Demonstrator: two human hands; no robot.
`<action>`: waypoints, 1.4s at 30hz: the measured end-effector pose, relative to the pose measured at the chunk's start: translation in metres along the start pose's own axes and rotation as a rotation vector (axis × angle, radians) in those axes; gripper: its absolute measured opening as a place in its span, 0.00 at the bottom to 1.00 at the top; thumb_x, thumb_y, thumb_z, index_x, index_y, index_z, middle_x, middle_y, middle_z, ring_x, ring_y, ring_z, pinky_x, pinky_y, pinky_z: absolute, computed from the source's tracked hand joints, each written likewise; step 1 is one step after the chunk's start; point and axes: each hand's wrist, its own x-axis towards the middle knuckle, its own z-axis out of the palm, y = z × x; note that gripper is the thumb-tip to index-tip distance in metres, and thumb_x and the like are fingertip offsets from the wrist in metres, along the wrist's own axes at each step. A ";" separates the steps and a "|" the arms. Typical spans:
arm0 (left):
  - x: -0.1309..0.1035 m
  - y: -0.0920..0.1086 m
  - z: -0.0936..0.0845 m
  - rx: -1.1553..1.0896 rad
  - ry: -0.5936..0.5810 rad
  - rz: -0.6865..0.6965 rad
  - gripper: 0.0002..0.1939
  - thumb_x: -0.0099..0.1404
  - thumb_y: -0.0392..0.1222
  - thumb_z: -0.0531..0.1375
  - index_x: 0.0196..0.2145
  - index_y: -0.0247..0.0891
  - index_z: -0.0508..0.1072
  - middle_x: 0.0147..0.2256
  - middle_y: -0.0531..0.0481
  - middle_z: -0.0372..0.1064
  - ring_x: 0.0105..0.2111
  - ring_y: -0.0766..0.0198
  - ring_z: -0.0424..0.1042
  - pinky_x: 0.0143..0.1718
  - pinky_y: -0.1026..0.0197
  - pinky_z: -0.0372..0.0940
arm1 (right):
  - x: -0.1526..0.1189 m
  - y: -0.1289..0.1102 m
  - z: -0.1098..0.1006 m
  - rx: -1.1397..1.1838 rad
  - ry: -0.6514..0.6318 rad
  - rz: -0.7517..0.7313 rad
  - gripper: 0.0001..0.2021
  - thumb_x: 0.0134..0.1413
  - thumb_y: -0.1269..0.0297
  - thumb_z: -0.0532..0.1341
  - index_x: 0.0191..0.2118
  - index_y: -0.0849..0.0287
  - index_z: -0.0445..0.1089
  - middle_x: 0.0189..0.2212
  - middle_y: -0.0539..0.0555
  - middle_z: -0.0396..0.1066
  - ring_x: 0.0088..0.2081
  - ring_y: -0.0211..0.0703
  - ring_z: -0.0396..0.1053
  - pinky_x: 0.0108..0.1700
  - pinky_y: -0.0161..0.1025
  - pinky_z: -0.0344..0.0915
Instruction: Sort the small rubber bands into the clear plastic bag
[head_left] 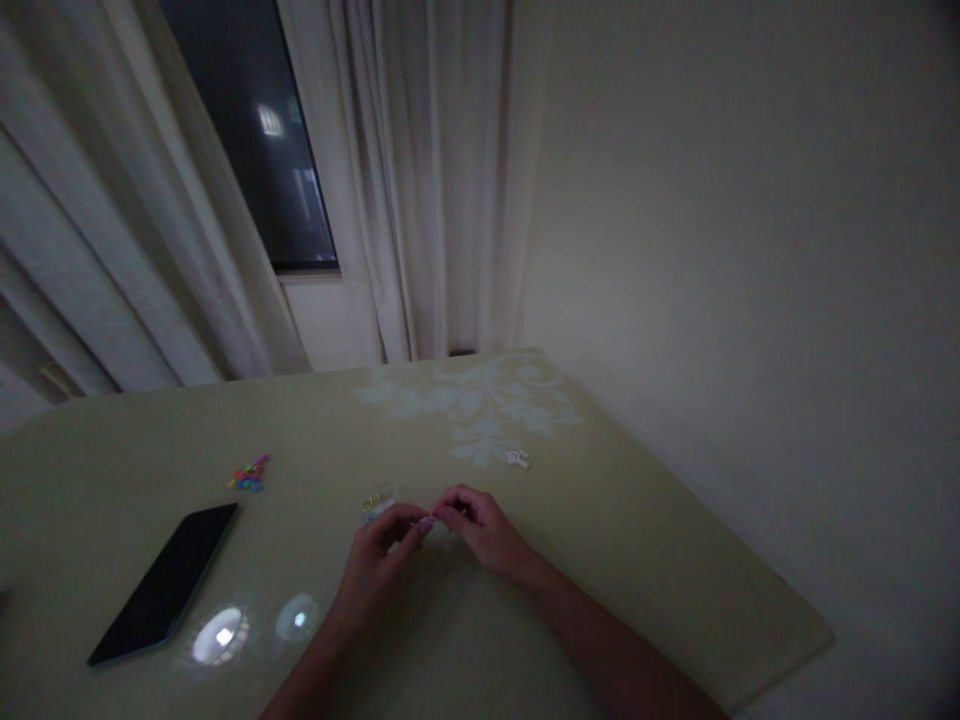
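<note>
Both hands meet over the middle of a pale yellow-green table (pixel 675 560), fingertips together. The left hand (pixel 379 560) has its fingers curled inward, thumb and forefinger pressed toward the right hand (pixel 484 530), whose fingers also bunch into a pinch. Something very small sits between the two pinches at about (pixel 435 520), but the dim light makes it impossible to say what it is or which hand truly grips it.

Just beyond the left fingertips, at 11 o'clock from them, lies a small clear packet (pixel 377 500) with a yellowish bit inside (its contents are too blurred to name). At 1 o'clock from the hands, near but apart, a small white piece (pixel 517 459) rests on the faded leaf pattern (pixel 480 405) printed on the tabletop.

Well off at 9 to 10 o'clock lies a little heap of coloured bits (pixel 249 474), pink, green and yellow. At 8 o'clock a dark phone (pixel 166 583) lies flat and slanted, with two lamp reflections (pixel 225 635) glaring beside its near end.

The table's right edge runs diagonally from the far corner at 12 o'clock down to a rounded corner at 4 o'clock; a bare wall (pixel 750 250) stands close along it. The far edge meets pale curtains (pixel 420 180) and a dark window (pixel 255 130). Open tabletop lies to the right of the hands and between the hands and phone. Both forearms are cut off by the lower frame.
</note>
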 end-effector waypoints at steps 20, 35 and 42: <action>0.001 0.015 0.001 -0.079 0.110 0.005 0.13 0.60 0.52 0.72 0.32 0.40 0.81 0.28 0.49 0.79 0.25 0.63 0.76 0.27 0.65 0.72 | 0.001 0.008 0.001 -0.697 -0.037 -0.010 0.05 0.64 0.70 0.67 0.45 0.57 0.76 0.48 0.56 0.70 0.50 0.47 0.70 0.55 0.42 0.66; 0.000 -0.004 -0.001 -0.051 0.053 0.004 0.13 0.65 0.52 0.68 0.37 0.39 0.81 0.33 0.47 0.81 0.31 0.60 0.78 0.33 0.62 0.73 | 0.004 0.009 0.009 -0.788 -0.083 -0.025 0.05 0.67 0.65 0.66 0.45 0.58 0.77 0.49 0.58 0.69 0.50 0.48 0.69 0.54 0.43 0.65; 0.002 0.003 -0.001 -0.108 0.098 0.013 0.14 0.62 0.53 0.70 0.33 0.39 0.77 0.30 0.48 0.80 0.26 0.63 0.76 0.27 0.65 0.71 | 0.001 0.010 0.005 -0.554 -0.084 -0.054 0.03 0.68 0.71 0.61 0.40 0.59 0.71 0.44 0.56 0.67 0.46 0.45 0.67 0.51 0.42 0.64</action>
